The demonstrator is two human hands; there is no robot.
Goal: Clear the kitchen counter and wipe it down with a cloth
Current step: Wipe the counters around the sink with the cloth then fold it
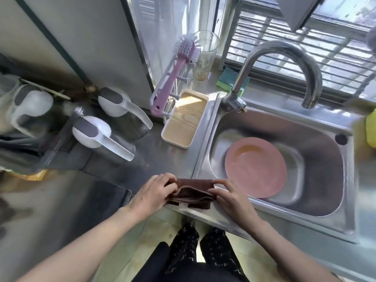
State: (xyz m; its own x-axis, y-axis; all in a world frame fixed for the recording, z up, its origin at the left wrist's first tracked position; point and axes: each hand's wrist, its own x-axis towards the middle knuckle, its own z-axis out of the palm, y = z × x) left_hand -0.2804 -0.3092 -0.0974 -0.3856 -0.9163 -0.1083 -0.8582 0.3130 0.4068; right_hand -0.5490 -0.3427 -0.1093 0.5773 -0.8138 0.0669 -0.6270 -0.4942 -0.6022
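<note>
A folded dark brown cloth [192, 193] lies at the front edge of the steel counter [154, 159], just left of the sink. My left hand [154, 192] grips its left end and my right hand [227, 195] pinches its right end. A pink plate [256, 167] lies flat in the steel sink [325, 180]. On the counter behind the cloth stands a cream tray [184, 119] with a wood-grain bottom. A purple dish brush [175, 72] leans on a white rack beside it.
Two white-lidded jugs [114, 110] [95, 135] stand at the counter's left, with more containers [22, 106] further left. A tall glass [204, 55], a green sponge [231, 79] and the curved tap [284, 64] line the back. A yellow object [371, 129] sits at the right edge.
</note>
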